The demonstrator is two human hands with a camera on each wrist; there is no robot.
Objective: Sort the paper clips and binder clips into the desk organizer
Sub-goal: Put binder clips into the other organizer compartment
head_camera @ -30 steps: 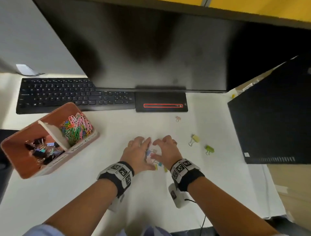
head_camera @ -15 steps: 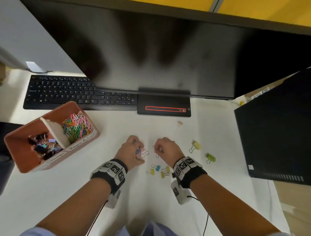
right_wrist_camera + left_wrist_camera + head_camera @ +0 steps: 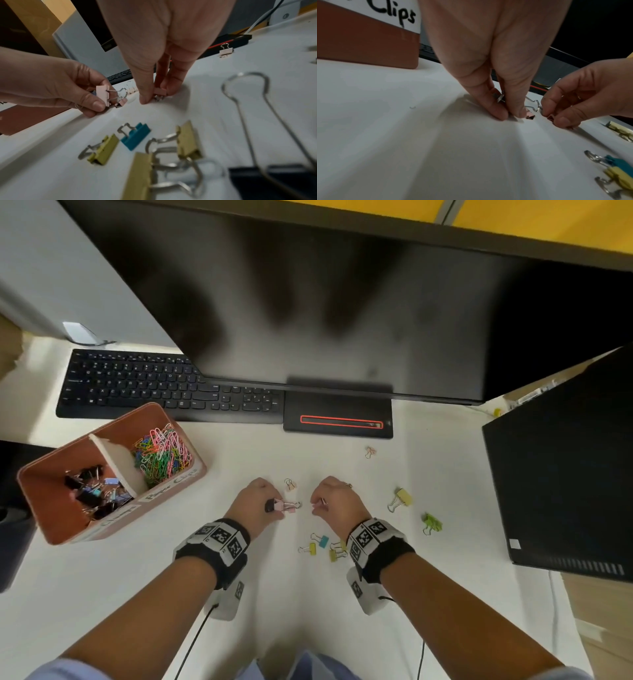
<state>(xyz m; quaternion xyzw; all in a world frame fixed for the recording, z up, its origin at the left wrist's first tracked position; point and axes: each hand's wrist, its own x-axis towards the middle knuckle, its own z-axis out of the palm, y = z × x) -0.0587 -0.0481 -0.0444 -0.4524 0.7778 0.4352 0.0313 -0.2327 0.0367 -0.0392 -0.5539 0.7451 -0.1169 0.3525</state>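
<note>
My left hand [image 3: 260,505] pinches a pink binder clip [image 3: 285,505] just above the white desk; the right wrist view shows that pink binder clip [image 3: 102,96] with another small one hanging by it. My right hand [image 3: 334,503] pinches a small pink binder clip [image 3: 159,91] against the desk a short way to the right. The brown desk organizer [image 3: 51,529] stands at the left, its far compartment full of coloured paper clips [image 3: 161,453] and its near one holding binder clips [image 3: 97,491]. Loose teal and yellow binder clips [image 3: 320,544] lie between my wrists.
More binder clips lie scattered: a small one [image 3: 289,484] between my hands, a pink one [image 3: 370,452] near the monitor base [image 3: 337,421], a yellow one [image 3: 400,498] and a green one [image 3: 431,522] at the right. A keyboard [image 3: 164,392], the monitor and a black computer case [image 3: 565,474] border the desk.
Both hands have curled from lying flat over the clip pile into pinches, each holding a pink binder clip, and have drawn slightly apart. The teal and yellow clips near my wrists are now uncovered.
</note>
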